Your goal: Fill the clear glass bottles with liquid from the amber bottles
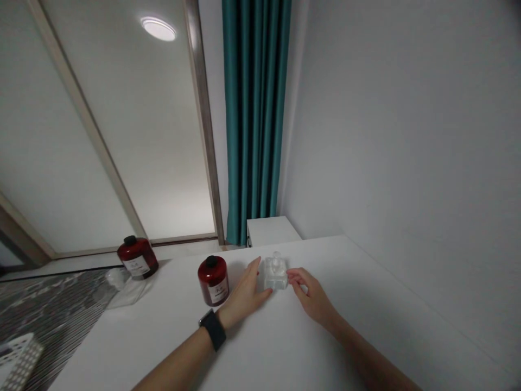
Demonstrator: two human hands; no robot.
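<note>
A small, square, clear glass bottle (275, 276) with a rounded clear stopper stands on the white table (260, 353). My left hand (246, 293), with a dark watch on the wrist, is open at the bottle's left side, its thumb and fingers spread. On the other side my right hand (310, 297) has its fingers loosely bent, fingertips close to the bottle's right edge; whether they touch it I cannot tell. Just left of my left hand stands a dark red bottle (207, 272) with a black cap and a white label.
Another dark red bottle (134, 251) stands at the table's far left, beside a clear glass object (129, 292) near the edge. A white cabinet (272, 229) is behind the table, below a teal curtain (256, 119). A white perforated basket (22, 361) is at lower left.
</note>
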